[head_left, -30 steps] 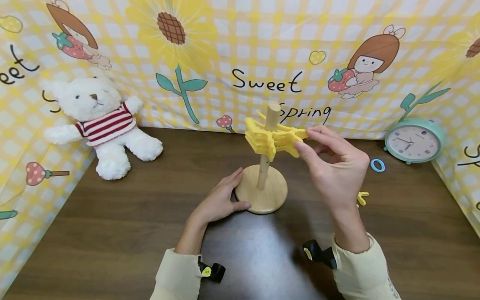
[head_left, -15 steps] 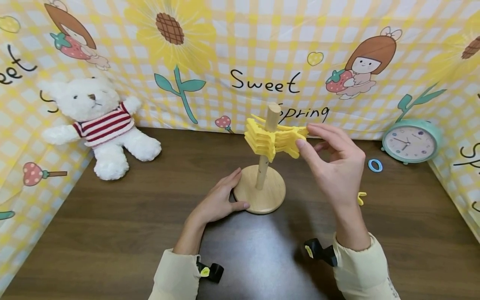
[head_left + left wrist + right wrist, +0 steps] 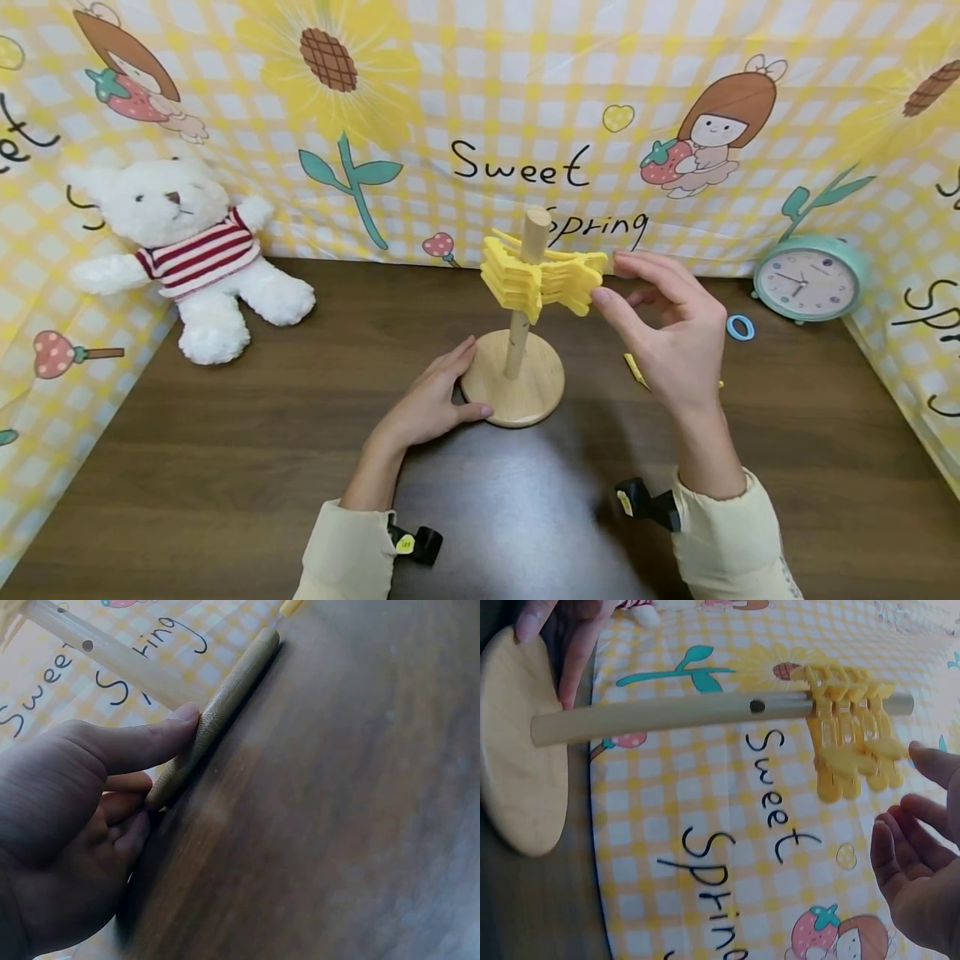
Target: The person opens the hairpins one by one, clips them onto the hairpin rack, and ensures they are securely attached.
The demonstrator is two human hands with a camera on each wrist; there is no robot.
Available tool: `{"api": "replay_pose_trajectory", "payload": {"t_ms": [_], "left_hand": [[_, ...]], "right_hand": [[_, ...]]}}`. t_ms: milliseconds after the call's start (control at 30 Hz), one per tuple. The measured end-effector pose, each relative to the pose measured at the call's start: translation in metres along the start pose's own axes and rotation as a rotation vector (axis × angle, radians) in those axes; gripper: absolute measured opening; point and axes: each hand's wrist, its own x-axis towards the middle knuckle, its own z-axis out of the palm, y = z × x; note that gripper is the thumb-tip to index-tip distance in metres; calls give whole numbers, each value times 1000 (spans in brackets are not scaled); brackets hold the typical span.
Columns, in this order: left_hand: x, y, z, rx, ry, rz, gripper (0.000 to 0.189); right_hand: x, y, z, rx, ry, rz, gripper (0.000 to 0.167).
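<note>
Evidently the relation that mattered was a sideways one: the stack of thin, branching yellow plastic pieces (image 3: 540, 283) lay just to the left of the right hand (image 3: 678, 337), gathered around the upper part of the pale, round wooden post (image 3: 517, 343), whose top stuck out above them. The post's long axis stood upright from a flat wooden disc base (image 3: 536, 387) on the brown wood-grain tabletop (image 3: 247, 467), while the yellow arms jutted outward, some toward the right hand, which was clearly nearer to them than the left hand (image 3: 431, 404).

As for the right grip, its thumb and fingers were apart and lightly bent, with nothing between them; the tips hung right beside the outer ends of the stack, and whether one brushed it could not be told. The left grip was clamped on the disc's near left edge, thumb toward the front and fingers farther back, probably enough to steady the stand. Beyond the stack's shadow, a loose yellow plastic piece (image 3: 636, 370) lay on the tabletop, partly hidden by the right hand.
</note>
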Motion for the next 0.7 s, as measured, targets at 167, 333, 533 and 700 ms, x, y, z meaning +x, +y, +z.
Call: {"api": "replay_pose_trajectory", "payload": {"t_ms": [167, 333, 533, 700], "left_hand": [[0, 1, 0, -13, -7, -6, 92], [-4, 0, -4, -24, 8, -21, 92], [-3, 1, -2, -8, -4, -17, 92], [0, 1, 0, -6, -7, -15, 92]], "right_hand": [[-6, 13, -13, -64, -37, 44, 29], [-11, 33, -25, -118, -47, 90, 29], [-24, 54, -55, -201, -32, 186, 31], [-35, 70, -84, -327, -64, 286, 33]]}}
